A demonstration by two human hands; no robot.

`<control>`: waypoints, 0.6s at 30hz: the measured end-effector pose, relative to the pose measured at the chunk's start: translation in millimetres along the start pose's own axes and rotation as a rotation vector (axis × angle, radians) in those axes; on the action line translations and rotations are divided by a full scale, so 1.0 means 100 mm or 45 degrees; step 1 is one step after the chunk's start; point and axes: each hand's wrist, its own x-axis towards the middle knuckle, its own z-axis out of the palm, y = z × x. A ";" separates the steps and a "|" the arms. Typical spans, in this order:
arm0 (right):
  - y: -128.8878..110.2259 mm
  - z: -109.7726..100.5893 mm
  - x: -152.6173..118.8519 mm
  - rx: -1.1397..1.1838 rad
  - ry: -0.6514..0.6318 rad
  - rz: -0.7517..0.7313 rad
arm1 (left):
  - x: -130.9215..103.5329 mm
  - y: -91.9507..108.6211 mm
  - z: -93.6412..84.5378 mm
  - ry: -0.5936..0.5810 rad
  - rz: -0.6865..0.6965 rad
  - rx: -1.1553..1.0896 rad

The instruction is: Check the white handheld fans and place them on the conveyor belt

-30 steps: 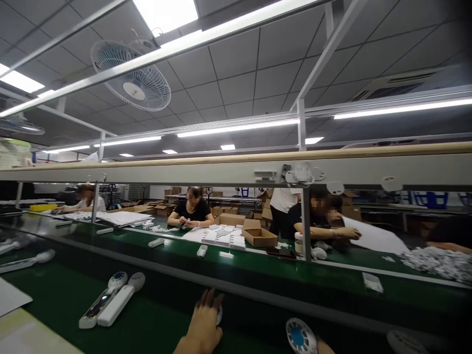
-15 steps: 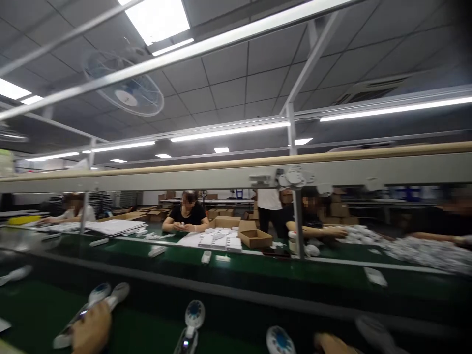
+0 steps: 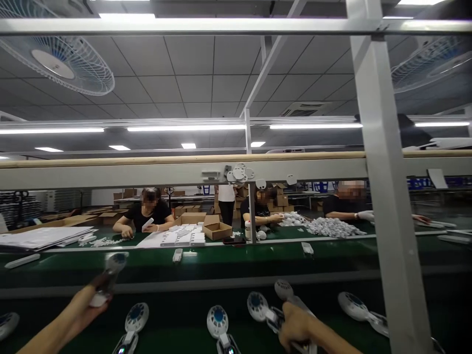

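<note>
My left hand (image 3: 85, 304), at the lower left, is closed around a white handheld fan (image 3: 116, 263). It holds the fan up near the grey rail, and the fan is blurred by motion. On the right, my right hand (image 3: 299, 325) reaches down with curled fingers around the handle of another handheld fan (image 3: 283, 290). Just left of those fingers lies a fan with a blue-centred head (image 3: 257, 306), its handle partly behind the hand. Between my hands, two more fans, a left one (image 3: 136, 317) and a middle one (image 3: 217, 322), lie with small lights glowing on their handles.
A thick white post (image 3: 387, 196) rises at the right, with another fan (image 3: 354, 306) beside it. Beyond the grey rail (image 3: 184, 285) runs a green conveyor belt (image 3: 228, 260) carrying white parts. Several people sit across it near an open cardboard box (image 3: 217, 231) and heaped white pieces (image 3: 332, 227).
The view has swung right and levelled out. My left hand has lifted a fan up towards the rail. My right hand has come further into view, over the fans.
</note>
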 end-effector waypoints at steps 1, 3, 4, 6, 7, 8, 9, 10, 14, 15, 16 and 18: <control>-0.13 0.03 -0.05 0.040 -0.043 -0.001 | -0.07 0.06 0.15 -0.085 -0.035 -0.045; -0.43 0.10 -0.17 0.209 -0.091 -0.088 | -0.33 0.16 0.47 -0.239 -0.018 -0.142; -0.58 0.13 -0.24 0.325 -0.102 -0.157 | -0.50 0.21 0.62 -0.318 0.007 -0.191; -0.85 0.18 -0.41 0.576 -0.124 -0.287 | -0.88 0.28 0.88 -0.441 0.043 -0.283; -0.96 0.19 -0.51 0.688 -0.147 -0.337 | -1.07 0.30 0.98 -0.494 0.053 -0.323; -1.05 0.20 -0.61 0.783 -0.179 -0.375 | -1.24 0.31 1.07 -0.541 0.063 -0.355; -1.11 0.19 -0.71 0.855 -0.218 -0.403 | -1.38 0.31 1.15 -0.579 0.074 -0.380; -1.15 0.19 -0.80 0.902 -0.261 -0.422 | -1.50 0.31 1.21 -0.609 0.082 -0.397; -1.17 0.16 -1.09 0.909 -0.430 -0.448 | -1.77 0.28 1.36 -0.672 0.084 -0.398; -1.17 0.16 -1.13 0.904 -0.456 -0.465 | -1.80 0.27 1.37 -0.691 0.076 -0.387; -1.16 0.16 -1.17 0.909 -0.472 -0.492 | -1.83 0.26 1.38 -0.719 0.071 -0.377; -1.17 0.16 -1.23 0.950 -0.472 -0.570 | -1.88 0.24 1.39 -0.791 0.068 -0.365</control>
